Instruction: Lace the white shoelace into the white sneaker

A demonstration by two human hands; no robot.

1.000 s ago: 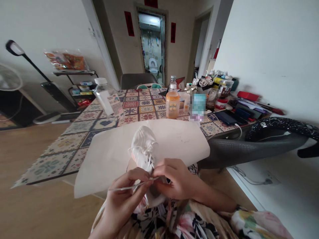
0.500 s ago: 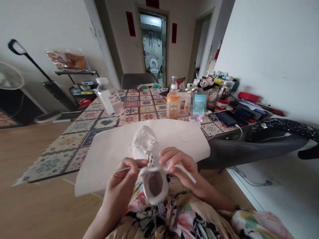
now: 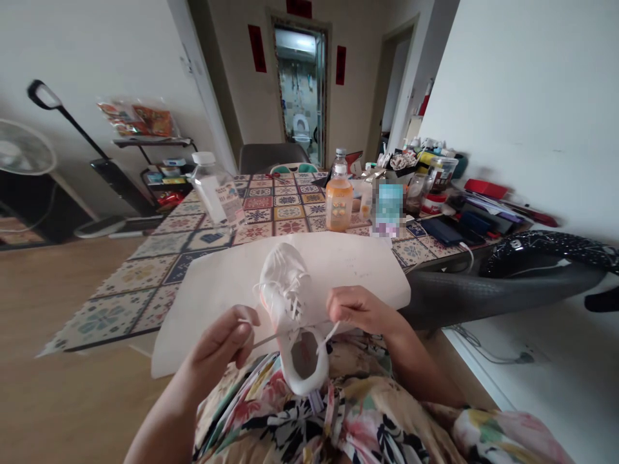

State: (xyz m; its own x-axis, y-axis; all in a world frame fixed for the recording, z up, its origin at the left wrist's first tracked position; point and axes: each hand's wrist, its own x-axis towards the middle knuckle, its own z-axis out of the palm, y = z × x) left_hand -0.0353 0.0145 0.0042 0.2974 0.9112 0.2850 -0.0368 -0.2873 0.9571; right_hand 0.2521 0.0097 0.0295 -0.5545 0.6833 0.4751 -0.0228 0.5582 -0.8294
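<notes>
One white lace-up sneaker (image 3: 285, 296), toe away and heel opening toward you, long axis running from your floral dress (image 3: 358, 412) out to a paper sheet (image 3: 353, 264), sits about midway between your left hand (image 3: 222, 341), pinching one white lace (image 3: 265, 339), and your right hand (image 3: 360, 310), pinching the other lace end (image 3: 329, 336).

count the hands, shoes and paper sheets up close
hands: 2 (left hand, right hand)
white sneaker: 1
sheet of paper: 1
total: 4
</notes>
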